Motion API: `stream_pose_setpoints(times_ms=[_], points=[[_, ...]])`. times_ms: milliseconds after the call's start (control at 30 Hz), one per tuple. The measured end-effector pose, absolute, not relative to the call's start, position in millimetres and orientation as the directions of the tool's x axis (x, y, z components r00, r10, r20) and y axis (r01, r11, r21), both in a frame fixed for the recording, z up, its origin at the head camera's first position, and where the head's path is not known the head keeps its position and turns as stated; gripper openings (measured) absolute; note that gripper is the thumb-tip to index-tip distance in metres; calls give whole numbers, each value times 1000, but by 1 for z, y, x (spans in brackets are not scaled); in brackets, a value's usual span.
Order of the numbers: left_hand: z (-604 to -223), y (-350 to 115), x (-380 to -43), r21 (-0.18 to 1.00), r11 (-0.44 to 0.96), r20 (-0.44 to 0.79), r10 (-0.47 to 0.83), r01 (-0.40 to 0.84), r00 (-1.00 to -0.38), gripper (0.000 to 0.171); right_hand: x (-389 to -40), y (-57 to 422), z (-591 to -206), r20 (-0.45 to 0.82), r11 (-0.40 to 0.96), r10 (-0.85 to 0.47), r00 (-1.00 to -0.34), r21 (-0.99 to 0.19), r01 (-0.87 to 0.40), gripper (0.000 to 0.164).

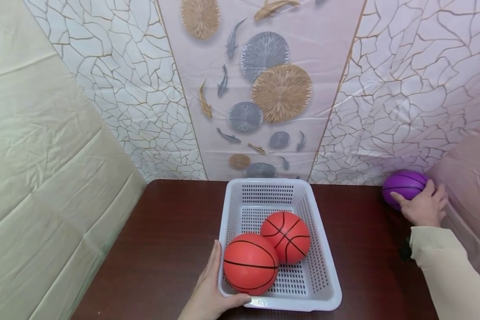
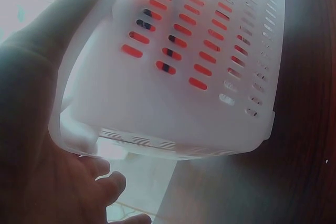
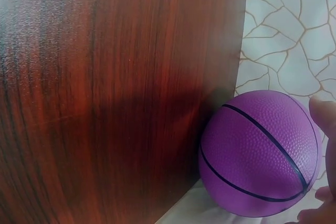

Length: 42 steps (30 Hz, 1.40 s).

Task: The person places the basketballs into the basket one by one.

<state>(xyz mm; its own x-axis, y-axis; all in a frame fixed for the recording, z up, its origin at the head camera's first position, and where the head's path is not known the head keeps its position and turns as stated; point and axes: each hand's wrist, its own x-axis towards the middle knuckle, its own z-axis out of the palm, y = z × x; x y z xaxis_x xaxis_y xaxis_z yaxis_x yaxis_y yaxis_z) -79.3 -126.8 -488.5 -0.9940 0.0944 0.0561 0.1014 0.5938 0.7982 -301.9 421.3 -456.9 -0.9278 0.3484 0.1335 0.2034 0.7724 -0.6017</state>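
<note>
A white plastic basket [image 1: 328,266] with slotted walls stands on the table, holding two red toy basketballs; one red ball [image 1: 251,264] lies in the near left corner and the other red ball [image 1: 286,237] touches it behind on the right. My left hand [image 1: 212,284] grips the near left corner of the basket, thumb over the front rim and fingers along the left side. At the far right, a purple toy basketball [image 1: 404,186] sits at the table's back corner. My right hand [image 1: 426,206] holds it from the near right side, thumb and fingers spread around it.
The dark wooden table [image 1: 164,244] ends at a patterned cloth wall [image 1: 280,93] behind. A beige cloth wall [image 1: 44,186] slopes along the left, and another cloth [image 1: 472,191] hangs close beside my right forearm.
</note>
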Motion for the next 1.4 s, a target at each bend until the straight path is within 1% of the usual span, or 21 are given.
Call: stream_pose_setpoints(times_ms=[267, 433, 533, 700, 800, 900, 1067, 1400], points=[[-490, -127, -79, 792, 600, 69, 101, 116, -992, 130, -301, 426, -456, 156, 806, 314, -937, -566, 176, 104], [-488, -127, -78, 795, 596, 72, 96, 115, -993, 131, -301, 426, -455, 145, 814, 319, -936, -548, 193, 105], [-487, -127, -78, 796, 597, 59, 89, 100, -994, 131, -301, 424, -454, 151, 817, 347, -925, -533, 220, 109], [-486, -126, -78, 804, 590, 31, 80, 73, -996, 131, -303, 422, -454, 173, 819, 399, -900, -509, 266, 120], [-487, -126, -78, 806, 588, 26, 80, 68, -996, 131, -303, 421, -454, 152, 814, 392, -908, -517, 265, 125], [-488, -126, -79, 805, 589, 24, 81, 67, -996, 131, -301, 420, -455, 103, 809, 361, -927, -529, 256, 127], [-487, -126, -80, 804, 592, 9, 82, 56, -997, 131, -298, 420, -456, 46, 796, 333, -942, -549, 255, 127], [-489, -126, -79, 797, 597, 54, 80, 91, -995, 130, -297, 418, -462, 76, 782, 335, -939, -579, 232, 130]])
